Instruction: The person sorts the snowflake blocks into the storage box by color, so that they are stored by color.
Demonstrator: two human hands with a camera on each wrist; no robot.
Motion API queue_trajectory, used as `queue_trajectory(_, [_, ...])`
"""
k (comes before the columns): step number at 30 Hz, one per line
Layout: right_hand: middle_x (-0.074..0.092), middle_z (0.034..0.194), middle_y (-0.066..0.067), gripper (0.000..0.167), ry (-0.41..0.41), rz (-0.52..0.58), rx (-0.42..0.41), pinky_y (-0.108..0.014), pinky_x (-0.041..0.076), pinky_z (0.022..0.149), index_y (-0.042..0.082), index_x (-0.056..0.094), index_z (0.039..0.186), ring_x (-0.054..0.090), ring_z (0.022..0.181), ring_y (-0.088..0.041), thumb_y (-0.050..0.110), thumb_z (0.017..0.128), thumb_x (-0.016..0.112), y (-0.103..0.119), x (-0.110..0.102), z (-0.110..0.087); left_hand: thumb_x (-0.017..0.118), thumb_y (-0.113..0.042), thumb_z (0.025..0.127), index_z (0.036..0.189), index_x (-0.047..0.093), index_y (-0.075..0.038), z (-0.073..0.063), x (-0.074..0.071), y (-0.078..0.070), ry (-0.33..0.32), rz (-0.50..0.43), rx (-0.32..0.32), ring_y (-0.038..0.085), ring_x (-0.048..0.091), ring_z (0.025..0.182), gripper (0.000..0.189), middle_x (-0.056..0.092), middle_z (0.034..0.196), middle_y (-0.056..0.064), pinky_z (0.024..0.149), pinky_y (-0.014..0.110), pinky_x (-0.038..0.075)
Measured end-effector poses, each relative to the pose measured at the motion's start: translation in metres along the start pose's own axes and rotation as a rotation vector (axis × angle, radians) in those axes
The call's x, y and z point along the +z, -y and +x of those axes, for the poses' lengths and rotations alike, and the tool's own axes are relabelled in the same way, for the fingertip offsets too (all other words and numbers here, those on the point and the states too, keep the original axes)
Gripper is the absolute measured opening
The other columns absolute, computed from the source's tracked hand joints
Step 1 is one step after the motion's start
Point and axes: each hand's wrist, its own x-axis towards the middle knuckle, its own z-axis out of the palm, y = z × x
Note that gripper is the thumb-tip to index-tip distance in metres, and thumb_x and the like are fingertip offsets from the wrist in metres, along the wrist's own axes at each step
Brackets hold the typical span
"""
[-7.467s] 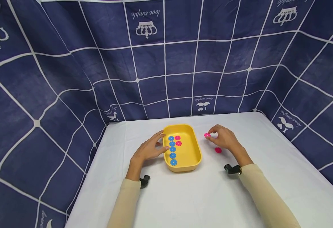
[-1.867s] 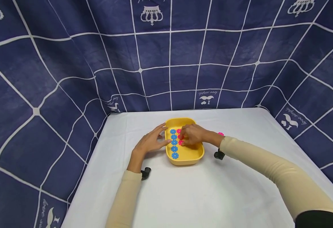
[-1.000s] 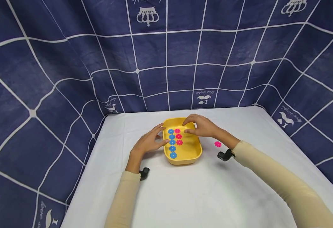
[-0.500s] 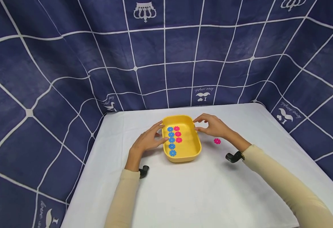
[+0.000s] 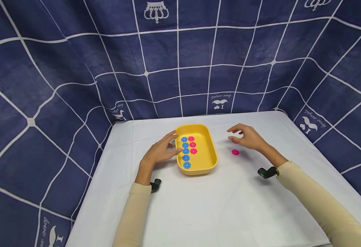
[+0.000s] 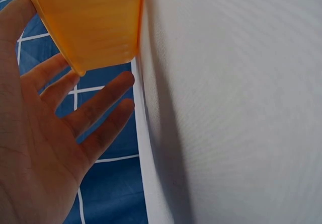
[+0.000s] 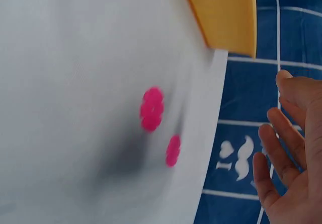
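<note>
A yellow plastic tray lies on the white-covered table. Inside, several blue flower-shaped pieces form a column along the left, beside a shorter column of three pink flower pieces. My left hand rests at the tray's left rim, fingers spread, the thumb reaching over the edge; in the left wrist view the lower two fingers stand free of it. To the right, my right hand hovers with parted thumb and fingers, holding nothing. Under it a pink flower is mostly hidden; another pink flower lies nearer me.
A dark blue curtain with white grid lines surrounds the table's back and sides. The white tablecloth stretches toward me. Each wrist carries a small black camera.
A third pink flower now sits in the tray's pink column. Over the last second my right hand withdrew from the tray rightward to the loose pink flowers. My left hand stayed at the rim.
</note>
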Motion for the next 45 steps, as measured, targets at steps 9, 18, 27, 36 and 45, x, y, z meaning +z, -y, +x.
queue_trajectory(9, [0.072,0.127,-0.019,0.037,-0.038,-0.058,0.027,-0.06,0.056,0.099,0.001,0.075,0.129,0.067,0.117,-0.041,0.018,0.097,0.082,-0.022,-0.012,-0.008,0.071,-0.062,0.096,0.164,0.047,-0.026,-0.002,0.0,0.0,-0.001,0.009,-0.002,0.015,0.069,0.125,0.08,0.029,0.175,-0.017,0.11,0.056,0.051])
queue_trajectory(18, [0.071,0.13,-0.023,0.036,-0.05,-0.027,0.069,-0.061,0.056,0.1,-0.001,0.074,0.13,0.067,0.119,-0.043,0.014,0.098,0.08,-0.037,-0.016,-0.012,0.071,-0.061,0.097,0.164,0.047,-0.026,-0.001,0.0,0.0,0.002,-0.001,0.004,0.016,0.069,0.125,0.079,0.028,0.175,-0.018,0.11,0.056,0.05])
queue_trajectory(27, [0.071,0.13,-0.023,0.036,-0.012,0.001,0.129,-0.061,0.056,0.101,-0.002,0.074,0.13,0.066,0.119,-0.043,0.012,0.097,0.079,-0.051,0.002,-0.01,0.068,-0.066,0.095,0.164,0.046,-0.027,-0.001,0.001,0.001,0.0,0.009,0.003,0.015,0.069,0.124,0.082,0.029,0.175,-0.018,0.109,0.055,0.051])
queue_trajectory(36, [0.069,0.133,-0.026,0.036,0.031,-0.028,0.171,-0.062,0.051,0.106,-0.002,0.073,0.131,0.063,0.121,-0.044,0.013,0.098,0.077,-0.06,0.011,-0.01,0.067,-0.068,0.095,0.164,0.047,-0.026,0.0,0.0,0.0,-0.002,0.008,0.019,0.014,0.069,0.124,0.083,0.029,0.175,-0.017,0.108,0.055,0.052])
queue_trajectory(45, [0.068,0.128,-0.027,0.038,0.05,-0.054,0.209,-0.061,0.049,0.108,-0.003,0.074,0.128,0.063,0.117,-0.044,0.017,0.096,0.08,-0.065,0.02,-0.01,0.067,-0.068,0.095,0.164,0.047,-0.026,-0.002,0.0,-0.001,-0.004,0.008,0.022,0.015,0.069,0.123,0.083,0.03,0.175,-0.016,0.107,0.054,0.053])
